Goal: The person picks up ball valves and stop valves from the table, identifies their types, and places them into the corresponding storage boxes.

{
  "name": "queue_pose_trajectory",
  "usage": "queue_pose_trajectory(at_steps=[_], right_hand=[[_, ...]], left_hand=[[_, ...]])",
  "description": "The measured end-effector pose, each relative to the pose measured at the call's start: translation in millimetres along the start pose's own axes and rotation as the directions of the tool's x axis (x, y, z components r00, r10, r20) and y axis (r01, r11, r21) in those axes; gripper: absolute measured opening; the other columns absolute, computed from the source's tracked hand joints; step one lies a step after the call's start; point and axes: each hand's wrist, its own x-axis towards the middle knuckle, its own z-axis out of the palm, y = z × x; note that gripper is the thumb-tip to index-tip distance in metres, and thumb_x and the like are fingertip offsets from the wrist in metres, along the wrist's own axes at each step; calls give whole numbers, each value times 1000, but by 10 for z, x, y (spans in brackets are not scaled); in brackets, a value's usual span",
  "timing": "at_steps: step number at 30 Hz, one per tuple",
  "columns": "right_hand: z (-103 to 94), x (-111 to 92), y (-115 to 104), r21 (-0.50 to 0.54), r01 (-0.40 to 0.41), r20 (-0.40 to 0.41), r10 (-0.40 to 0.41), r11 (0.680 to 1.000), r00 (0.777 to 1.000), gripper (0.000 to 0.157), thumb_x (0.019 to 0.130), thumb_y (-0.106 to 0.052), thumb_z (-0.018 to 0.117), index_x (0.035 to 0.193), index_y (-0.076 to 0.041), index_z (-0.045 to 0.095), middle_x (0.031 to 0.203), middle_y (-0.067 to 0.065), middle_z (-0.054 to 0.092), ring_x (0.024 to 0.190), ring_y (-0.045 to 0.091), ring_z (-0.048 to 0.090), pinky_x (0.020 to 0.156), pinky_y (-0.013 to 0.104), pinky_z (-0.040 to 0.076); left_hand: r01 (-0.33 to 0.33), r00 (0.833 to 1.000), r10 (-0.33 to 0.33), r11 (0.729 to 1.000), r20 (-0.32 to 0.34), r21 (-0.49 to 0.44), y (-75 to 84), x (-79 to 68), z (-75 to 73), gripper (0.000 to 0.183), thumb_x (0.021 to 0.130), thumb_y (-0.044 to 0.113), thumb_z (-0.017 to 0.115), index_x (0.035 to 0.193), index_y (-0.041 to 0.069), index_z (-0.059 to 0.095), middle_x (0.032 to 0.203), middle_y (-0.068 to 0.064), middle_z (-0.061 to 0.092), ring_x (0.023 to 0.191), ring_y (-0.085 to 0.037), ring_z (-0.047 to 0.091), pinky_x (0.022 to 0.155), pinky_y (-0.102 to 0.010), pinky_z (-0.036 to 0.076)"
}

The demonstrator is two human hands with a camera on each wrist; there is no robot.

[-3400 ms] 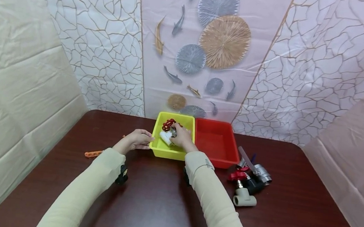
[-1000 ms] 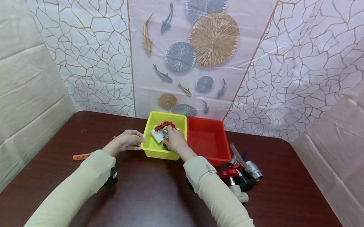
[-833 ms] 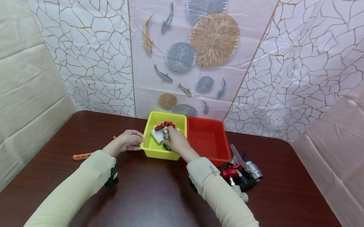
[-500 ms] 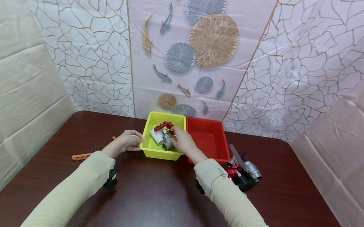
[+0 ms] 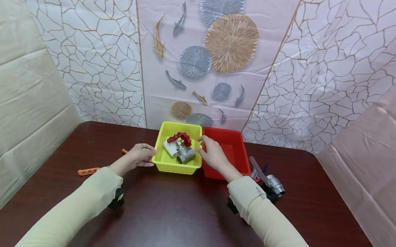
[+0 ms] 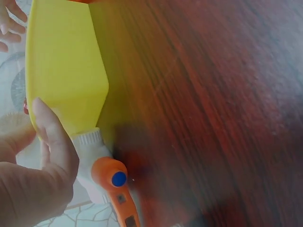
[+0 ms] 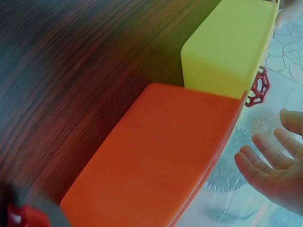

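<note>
My left hand [image 5: 140, 155] pinches the left rim of a yellow plastic bin [image 5: 177, 168], thumb over the rim and fingers against the outer wall. Inside that bin lie a metal gate valve [image 5: 186, 154] with a red handwheel [image 5: 184, 137] and a white pipe fitting [image 5: 171, 147]. Over the border between the yellow bin and a red bin [image 5: 220, 175], my right hand [image 5: 213, 153] holds nothing. Its fingers are spread and loosely bent in the right wrist view, apart from the red handwheel [image 7: 259, 87].
An orange-handled valve [image 6: 113, 177] with a white body lies left of the yellow bin, partly behind my left hand. Right of the red bin sits a pile with a metal valve [image 5: 275, 185] with a long lever [image 5: 258, 169]; my right sleeve hides part of it.
My right hand has let go of the gate valve, now lying in the yellow bin, and has moved up and right toward the red bin. The left hand stays on the rim.
</note>
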Motion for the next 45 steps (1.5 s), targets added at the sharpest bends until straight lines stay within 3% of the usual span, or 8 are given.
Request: queue_pose_trajectory(at_steps=[8,17,24,29,38,45], right_hand=[[-158,-127,171,12,36,-78,-35,999,996,30,90,-11,61,118,-1,56,112,18,63,106,31,59,93,44,49],[-372,-305,304,31,87,-136,-82,996,987,28,90,-9,62,115,3,57,107,21,64,102,34,60,91,48,48],[-477,-450,472,45,62,-143,-55,997,988,27,92,-11,59,115,1,57,104,19,64,98,33,59,85,47,49],[-507,-525,550,49,62,-152,-54,997,987,27,92,-10,59,115,2,57,103,19,63,96,33,59,84,47,50],[-654,-727,691,74,74,-194,-58,994,979,27,92,-7,58,116,5,57,103,21,64,94,34,60,83,48,50],[-759,-906,898,72,33,-205,-18,997,978,25,93,-10,57,116,2,58,101,19,64,87,30,61,73,34,48]], left_hand=[[-26,999,26,1000,46,-15,-35,-36,-37,37,95,11,54,126,-5,43,85,-7,58,63,-7,58,65,-22,56],[-73,996,71,997,55,37,-63,-157,-52,46,95,12,53,133,-6,37,84,-5,59,66,-10,62,65,-25,57],[-72,995,65,994,78,83,-145,-241,-51,47,95,12,53,135,-6,36,101,-17,61,66,-9,61,64,-25,56],[-74,993,64,992,101,99,-207,-336,-19,44,96,14,52,131,-8,39,88,-9,58,63,-7,58,62,-25,56],[-87,988,71,989,137,117,-304,-500,150,38,96,18,52,122,-9,47,80,-7,56,60,-9,56,60,-27,56],[-190,968,164,974,189,125,-270,-645,391,32,94,14,56,115,-11,53,75,-5,57,58,-9,56,57,-27,56]])
